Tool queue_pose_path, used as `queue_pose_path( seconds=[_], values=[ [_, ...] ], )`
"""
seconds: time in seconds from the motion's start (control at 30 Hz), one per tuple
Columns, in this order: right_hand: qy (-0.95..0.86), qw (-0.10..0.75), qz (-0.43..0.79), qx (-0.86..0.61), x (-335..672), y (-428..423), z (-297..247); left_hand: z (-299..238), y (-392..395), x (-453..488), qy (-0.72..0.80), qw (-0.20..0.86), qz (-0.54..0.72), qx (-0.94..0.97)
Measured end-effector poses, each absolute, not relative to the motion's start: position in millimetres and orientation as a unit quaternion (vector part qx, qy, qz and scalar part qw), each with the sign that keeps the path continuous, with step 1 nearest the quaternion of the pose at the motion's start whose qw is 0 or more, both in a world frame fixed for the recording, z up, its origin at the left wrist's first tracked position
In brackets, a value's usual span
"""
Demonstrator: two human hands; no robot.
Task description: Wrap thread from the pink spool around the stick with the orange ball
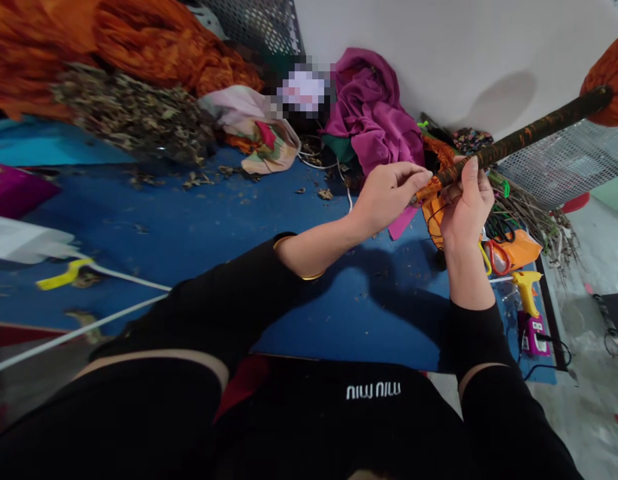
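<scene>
A long dark brown-green stick (543,130) with orange flecks slants up to the right. At its far end is a gathered orange cloth bundle (609,83). My right hand (466,203) is closed around the stick near its lower end, thumb pointing up. My left hand (391,193) pinches with thumb and fingertips at an orange strip (429,189) wound about that lower end. Below the hands lies an orange piece (433,217), partly hidden by my right wrist.
On the blue table (229,233) lie dried plant matter (133,117), magenta cloth (369,113), patterned cloth (269,143) and thin twigs (543,220). A yellow glue gun (527,290) and purple power strip (533,333) sit right. A white cable (133,277) crosses the left.
</scene>
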State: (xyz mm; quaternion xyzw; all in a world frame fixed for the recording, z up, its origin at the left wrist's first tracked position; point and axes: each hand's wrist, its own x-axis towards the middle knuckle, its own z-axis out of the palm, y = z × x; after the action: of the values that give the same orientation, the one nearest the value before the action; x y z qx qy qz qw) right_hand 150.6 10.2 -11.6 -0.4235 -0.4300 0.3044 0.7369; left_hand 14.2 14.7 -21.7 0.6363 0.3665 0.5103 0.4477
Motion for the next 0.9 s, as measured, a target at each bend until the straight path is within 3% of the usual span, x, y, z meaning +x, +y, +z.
queue_pose_path(
  seconds=[0.17, 0.3, 0.47, 0.57, 0.67, 0.77, 0.9],
  values=[
    [-0.429, 0.729, 0.294, -0.445, 154.6, 13.5, -13.7, -16.5, 14.8, 8.0, 0.347, 0.548, 0.437, 0.623],
    [-0.438, 0.713, 0.305, -0.454, 159.6, 16.4, -18.3, -22.1, 20.1, 9.0, 0.355, 0.531, 0.438, 0.633],
    [-0.436, 0.72, 0.292, -0.455, 158.6, 16.7, -19.5, -30.7, 18.6, 14.9, 0.395, 0.339, 0.502, 0.691],
    [-0.435, 0.725, 0.285, -0.451, 157.4, 16.9, -19.3, -36.2, 12.3, 18.2, 0.402, 0.199, 0.478, 0.755],
    [-0.449, 0.714, 0.287, -0.454, 159.2, 18.8, -22.2, -40.7, 7.7, 21.2, 0.413, 0.135, 0.416, 0.799],
    [-0.459, 0.705, 0.287, -0.458, 159.9, 19.8, -24.9, -39.9, 6.2, 22.1, 0.44, 0.149, 0.39, 0.795],
    [-0.441, 0.722, 0.287, -0.449, 155.0, 17.6, -21.9, -32.7, 7.0, 19.8, 0.429, 0.243, 0.419, 0.762]
  ],
)
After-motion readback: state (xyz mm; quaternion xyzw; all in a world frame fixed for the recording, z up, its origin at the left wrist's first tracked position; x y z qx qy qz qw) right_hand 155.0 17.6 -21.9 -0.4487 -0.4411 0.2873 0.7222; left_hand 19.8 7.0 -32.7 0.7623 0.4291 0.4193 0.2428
